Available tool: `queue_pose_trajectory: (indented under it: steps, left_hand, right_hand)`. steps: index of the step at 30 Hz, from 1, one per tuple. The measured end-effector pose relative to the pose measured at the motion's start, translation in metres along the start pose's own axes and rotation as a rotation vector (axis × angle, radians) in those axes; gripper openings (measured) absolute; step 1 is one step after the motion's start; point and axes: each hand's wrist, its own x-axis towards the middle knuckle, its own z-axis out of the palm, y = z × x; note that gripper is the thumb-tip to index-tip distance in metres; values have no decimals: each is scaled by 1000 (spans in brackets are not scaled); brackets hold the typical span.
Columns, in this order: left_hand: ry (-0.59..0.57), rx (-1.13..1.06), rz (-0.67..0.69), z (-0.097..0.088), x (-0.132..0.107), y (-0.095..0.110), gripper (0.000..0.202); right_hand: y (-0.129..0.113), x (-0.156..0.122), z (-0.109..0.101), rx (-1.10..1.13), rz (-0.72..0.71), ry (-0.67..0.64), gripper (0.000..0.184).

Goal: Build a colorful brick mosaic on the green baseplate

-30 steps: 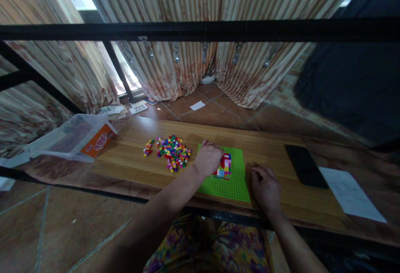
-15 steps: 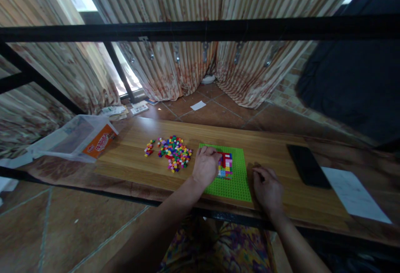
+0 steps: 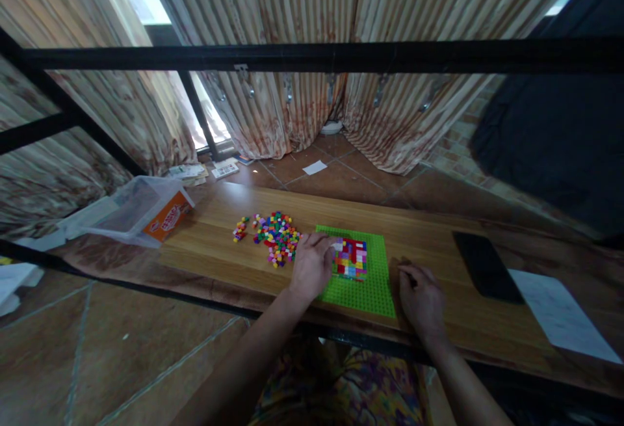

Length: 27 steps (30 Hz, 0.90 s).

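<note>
Left hand (image 3: 311,266) over studded green plastic baseplate (image 3: 381,283), lower centre, grip unclear; right hand (image 3: 423,298) loosely closed beside, probably leaving space.

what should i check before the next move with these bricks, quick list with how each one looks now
1. Green baseplate lying flat on the wooden tabletop: ok.
2. Loose bricks close by: ok, piled just left of the baseplate, near the left hand.
3. Brick held in the left hand's fingers: cannot tell, too small and partly hidden.
4. Joined bricks pressed fully down: cannot tell from this view.
5. Right hand out of the way: ok, loosely curled beside the baseplate's right edge.
6. Black flat device off the baseplate: ok, beyond the right hand.
</note>
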Motion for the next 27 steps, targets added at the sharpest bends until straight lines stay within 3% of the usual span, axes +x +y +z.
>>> queue_pose_trajectory:
  steps: [10, 16, 19, 27]
  left_hand:
    - [94, 78, -223, -44, -73, -44, 17]
    - [134, 187, -388, -60, -84, -63, 15]
    - [115, 197, -372, -56, -79, -63, 15]
    - [-18, 289, -230, -25, -54, -52, 17]
  right_hand:
    - [2, -1, -2, -31, -26, 7, 33]
    - [3, -1, -3, -59, -37, 10, 32]
    - [3, -1, -3, -72, -42, 26, 32]
    - [3, -1, -2, -98, -44, 17, 34]
